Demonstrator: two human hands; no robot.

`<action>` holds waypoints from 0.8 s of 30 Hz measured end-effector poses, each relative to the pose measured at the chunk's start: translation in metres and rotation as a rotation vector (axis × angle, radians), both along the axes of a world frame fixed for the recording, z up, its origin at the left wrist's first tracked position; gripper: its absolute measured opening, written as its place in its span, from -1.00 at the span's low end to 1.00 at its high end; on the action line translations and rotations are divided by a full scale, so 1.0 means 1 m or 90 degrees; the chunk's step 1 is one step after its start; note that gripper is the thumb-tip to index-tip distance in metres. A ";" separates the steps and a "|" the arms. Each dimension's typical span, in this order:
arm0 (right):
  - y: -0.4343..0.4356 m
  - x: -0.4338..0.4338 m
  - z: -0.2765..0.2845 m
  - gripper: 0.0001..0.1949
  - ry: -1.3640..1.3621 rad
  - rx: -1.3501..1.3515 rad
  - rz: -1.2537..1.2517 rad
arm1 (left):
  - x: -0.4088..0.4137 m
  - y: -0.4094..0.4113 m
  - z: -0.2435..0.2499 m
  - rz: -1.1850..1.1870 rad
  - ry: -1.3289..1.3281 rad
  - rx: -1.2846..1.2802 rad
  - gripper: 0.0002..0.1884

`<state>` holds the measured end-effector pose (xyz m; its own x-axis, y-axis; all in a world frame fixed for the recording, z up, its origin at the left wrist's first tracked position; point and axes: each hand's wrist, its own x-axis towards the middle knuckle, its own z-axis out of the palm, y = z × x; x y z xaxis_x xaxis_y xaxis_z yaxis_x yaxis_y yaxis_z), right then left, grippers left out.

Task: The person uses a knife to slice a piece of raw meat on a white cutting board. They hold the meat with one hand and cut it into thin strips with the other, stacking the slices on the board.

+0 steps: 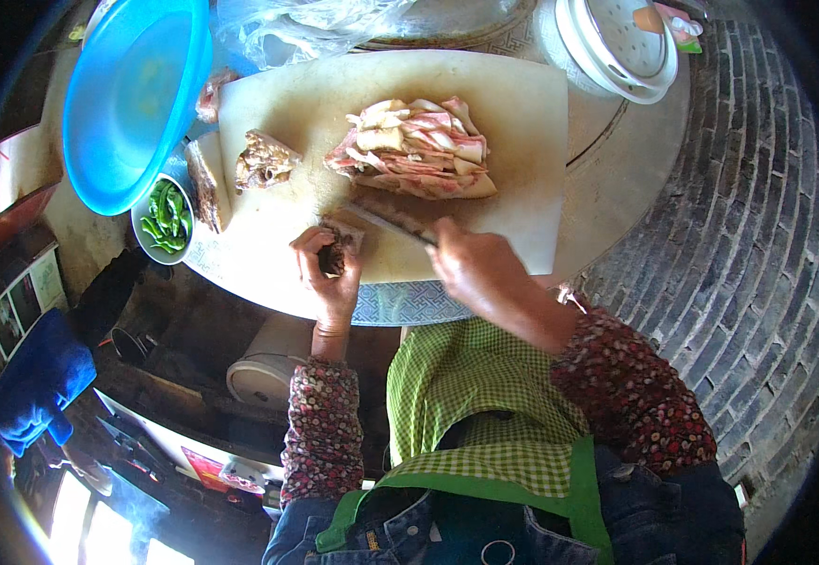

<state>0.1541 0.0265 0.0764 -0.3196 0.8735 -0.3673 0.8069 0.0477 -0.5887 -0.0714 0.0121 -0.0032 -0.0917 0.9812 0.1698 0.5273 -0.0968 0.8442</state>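
Note:
On a large white cutting board (522,233), my left hand (328,272) grips a dark-crusted chunk of meat (342,244) near the front edge. My right hand (476,265) is closed round the handle of a kitchen knife (392,224), whose blade points left towards that chunk; whether it touches the meat I cannot tell. Beyond the blade lies a heap of sliced fatty meat (416,148). A smaller browned piece of meat (266,161) sits on the left part of the board, and a long slab of meat with rind (208,182) lies along its left edge.
A big blue plastic basin (138,92) and a bowl of green peppers (166,215) stand at the left. Clear plastic bags (311,28) lie behind the board. At the back right is a white steamer-like pot (621,46). A person in blue (42,381) stands far left.

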 end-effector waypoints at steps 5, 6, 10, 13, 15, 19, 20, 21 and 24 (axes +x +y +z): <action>0.022 0.027 0.020 -0.76 -0.044 0.042 -0.016 | 0.041 0.009 -0.002 0.097 -0.103 0.045 -0.72; 0.021 0.026 0.016 -0.77 -0.030 0.042 -0.028 | 0.051 0.015 0.004 0.072 -0.043 0.009 -0.71; 0.013 0.030 0.017 -0.77 0.021 0.038 -0.026 | 0.059 0.026 0.015 -0.034 0.014 0.016 -0.63; 0.004 0.036 0.022 -0.78 0.164 0.086 0.025 | 0.037 0.023 0.023 -0.123 0.041 0.048 -0.55; 0.001 0.043 0.017 -0.80 0.112 0.094 0.037 | 0.031 0.026 0.028 -0.155 0.087 0.051 -0.52; 0.012 0.039 0.017 -0.80 0.005 0.161 0.047 | 0.023 0.036 0.026 -0.222 0.147 0.095 -0.53; 0.017 0.036 0.022 -0.80 0.012 0.143 0.046 | 0.025 0.039 0.024 -0.216 0.149 0.107 -0.53; 0.022 0.032 0.029 -0.79 0.020 0.126 0.047 | 0.025 0.041 0.022 -0.210 0.142 0.126 -0.53; 0.025 0.025 0.048 -0.80 -0.046 0.151 0.085 | 0.030 0.042 0.008 -0.187 0.130 0.172 -0.56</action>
<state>0.1793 0.0516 0.1240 -0.4180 0.8897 -0.1836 0.8236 0.2859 -0.4898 -0.0416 0.0538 0.0045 0.2466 0.8786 0.4090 0.5969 -0.4702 0.6501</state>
